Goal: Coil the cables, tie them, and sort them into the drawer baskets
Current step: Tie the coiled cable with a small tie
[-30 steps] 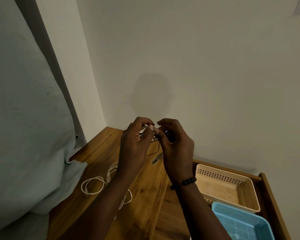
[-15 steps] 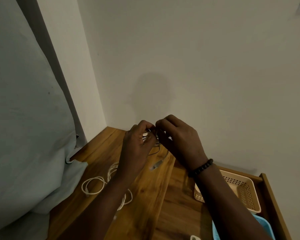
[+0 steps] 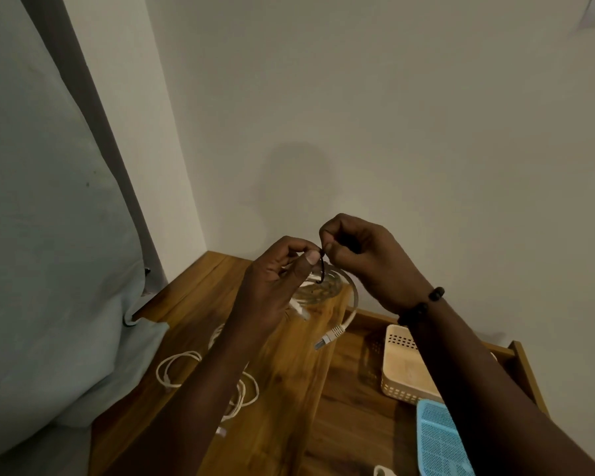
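My left hand [image 3: 275,280] grips a coiled grey network cable [image 3: 349,293] above the wooden top, thumb pressed on the bundle. One clear plug end [image 3: 328,338] dangles below the coil. My right hand [image 3: 361,255] pinches a thin black tie [image 3: 322,267] that loops round the coil. Loose white cables [image 3: 176,369] lie on the wood below my left forearm. A beige basket [image 3: 401,365] and a blue basket [image 3: 437,438] sit in the open drawer at the right, both partly hidden by my right arm.
The wooden table [image 3: 282,389] runs into a corner of white walls. A pale blue cloth [image 3: 49,269] hangs over the left side and onto the table edge. The drawer's wooden rim [image 3: 526,376] stands at the far right. A small white object [image 3: 383,471] pokes in at the bottom.
My right hand has lifted and drawn to the right, pulling the black tie up from the coil. The coil now hangs open below my hands and its plug end dangles lower.
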Available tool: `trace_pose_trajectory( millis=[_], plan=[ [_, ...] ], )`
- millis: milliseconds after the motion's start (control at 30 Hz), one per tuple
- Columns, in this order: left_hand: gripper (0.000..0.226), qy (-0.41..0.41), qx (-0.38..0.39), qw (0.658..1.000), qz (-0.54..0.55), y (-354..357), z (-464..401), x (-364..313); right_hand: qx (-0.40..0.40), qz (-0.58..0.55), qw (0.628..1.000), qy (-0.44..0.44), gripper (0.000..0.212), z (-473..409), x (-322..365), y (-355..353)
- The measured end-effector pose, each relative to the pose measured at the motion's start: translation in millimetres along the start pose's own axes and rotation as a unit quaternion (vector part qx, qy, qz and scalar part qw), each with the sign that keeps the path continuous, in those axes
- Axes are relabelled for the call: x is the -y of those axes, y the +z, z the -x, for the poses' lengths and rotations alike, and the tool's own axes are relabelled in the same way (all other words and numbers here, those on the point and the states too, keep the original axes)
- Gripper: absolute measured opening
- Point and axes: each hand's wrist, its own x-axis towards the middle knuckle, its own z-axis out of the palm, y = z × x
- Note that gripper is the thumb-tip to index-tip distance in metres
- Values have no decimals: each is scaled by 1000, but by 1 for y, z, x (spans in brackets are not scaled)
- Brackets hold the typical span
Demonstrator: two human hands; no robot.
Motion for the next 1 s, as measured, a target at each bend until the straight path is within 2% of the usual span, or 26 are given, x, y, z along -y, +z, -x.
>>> trace_pose_trajectory(
  millis=[133, 200, 333, 400, 467, 533, 567, 667, 733, 800, 867, 933, 1000],
  plan=[
    [31, -37, 66, 995, 72, -1, -2, 2, -15, -103, 992, 70, 7, -5, -4, -3],
    [39, -44, 46, 995, 74, 2, -1, 3, -45, -127, 984, 112, 11, -5, -7, 3],
    [31, -82, -34, 994, 59, 10, 0, 4, -118, -120, 966, 194, 18, -6, -12, 22],
    [32, -89, -47, 994, 30, 9, 2, 7, -72, -95, 957, 265, 26, -8, -16, 23],
    [33, -90, -43, 995, -7, 5, 4, 13, -18, -104, 939, 328, 22, -10, -20, 18],
    [28, -89, -36, 994, -52, 3, 7, 22, -40, -175, 902, 392, 21, -12, -19, 15],
    [25, -81, -35, 993, -74, 3, 8, 26, -47, -175, 894, 409, 20, -12, -21, 14],
    [19, -66, -38, 991, -110, 11, 11, 30, -40, -35, 918, 392, 17, -12, -13, 29],
    [16, -116, -46, 992, -33, 15, 10, 27, -152, 26, 939, 307, 18, -6, -15, 52],
    [22, -196, -38, 972, 127, 18, 11, 22, -253, -16, 938, 238, 10, 0, -19, 66],
    [26, -246, -34, 938, 240, 18, 13, 20, -260, -50, 942, 207, 9, 2, -19, 70],
    [28, -261, -43, 925, 273, 18, 16, 18, -232, -70, 948, 207, 11, 3, -20, 67],
    [36, -230, -45, 955, 183, 18, 16, 19, -231, -93, 944, 215, 12, 3, -22, 66]
  ],
)
